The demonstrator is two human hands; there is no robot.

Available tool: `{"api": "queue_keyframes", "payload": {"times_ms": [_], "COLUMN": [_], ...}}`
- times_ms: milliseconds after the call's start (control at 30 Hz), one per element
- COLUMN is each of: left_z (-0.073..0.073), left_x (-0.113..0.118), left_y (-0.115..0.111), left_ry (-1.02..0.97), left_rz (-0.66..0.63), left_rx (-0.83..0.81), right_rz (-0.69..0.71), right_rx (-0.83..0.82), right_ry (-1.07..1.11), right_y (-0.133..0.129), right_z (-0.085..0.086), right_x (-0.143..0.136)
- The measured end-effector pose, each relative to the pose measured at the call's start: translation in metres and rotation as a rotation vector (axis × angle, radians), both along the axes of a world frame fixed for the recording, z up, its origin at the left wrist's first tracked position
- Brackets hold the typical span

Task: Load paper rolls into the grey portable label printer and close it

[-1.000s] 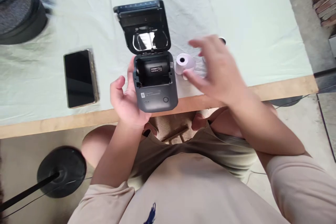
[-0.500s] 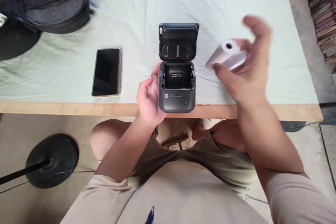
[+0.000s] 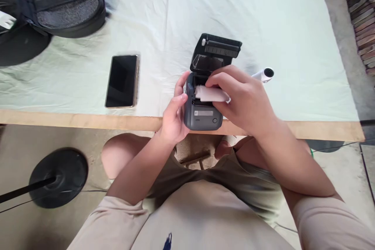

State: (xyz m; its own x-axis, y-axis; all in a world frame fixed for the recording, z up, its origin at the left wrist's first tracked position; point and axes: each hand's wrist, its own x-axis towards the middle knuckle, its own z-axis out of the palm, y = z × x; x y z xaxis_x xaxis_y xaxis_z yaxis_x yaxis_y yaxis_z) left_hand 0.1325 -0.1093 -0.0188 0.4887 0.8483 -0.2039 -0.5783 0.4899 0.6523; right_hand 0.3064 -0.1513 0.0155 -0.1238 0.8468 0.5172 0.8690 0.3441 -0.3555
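Observation:
A small dark grey label printer (image 3: 204,122) stands at the table's front edge with its lid (image 3: 215,52) raised. My left hand (image 3: 173,119) grips the printer's left side, thumb in front and fingers behind. Over the open compartment, my right hand (image 3: 243,93) pinches a white paper roll (image 3: 212,94), which lies crosswise at the compartment's mouth. Whether the roll is fully seated I cannot tell, as my fingers cover its right end. Behind my right hand, another white roll (image 3: 263,75) with a dark core hole rests on the cloth, partly hidden.
A phone (image 3: 122,81) with a dark screen lies left of the printer. At the back left is an open black case (image 3: 63,4). Pale cloth (image 3: 281,15) covers the table, leaving a wooden front edge (image 3: 73,120). A round black stand base (image 3: 60,177) is on the floor.
My right hand has moved left from beside the printer to its compartment, bringing a white roll. The printer has turned slightly and shifted a little right, with my left hand still on it.

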Motion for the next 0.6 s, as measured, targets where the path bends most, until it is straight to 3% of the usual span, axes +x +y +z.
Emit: {"api": "queue_keyframes", "payload": {"times_ms": [200,300,433,600], "left_z": [-0.002,-0.005,-0.010,-0.012], "left_x": [0.000,-0.003,-0.006,-0.007], "left_y": [0.003,0.006,0.007,0.003], "left_ry": [0.028,0.047,0.084,0.096], "left_rz": [-0.010,-0.011,-0.042,-0.029], "left_rx": [-0.002,-0.009,0.020,0.018], "right_rz": [-0.002,0.079,0.148,0.033], "right_rx": [0.106,0.149,0.046,-0.106], "right_ry": [-0.041,-0.074,-0.057,0.109], "right_y": [-0.008,-0.017,-0.018,-0.001], "right_z": [0.007,0.008,0.002,-0.001], "right_x": [-0.002,-0.009,-0.012,0.004]}}
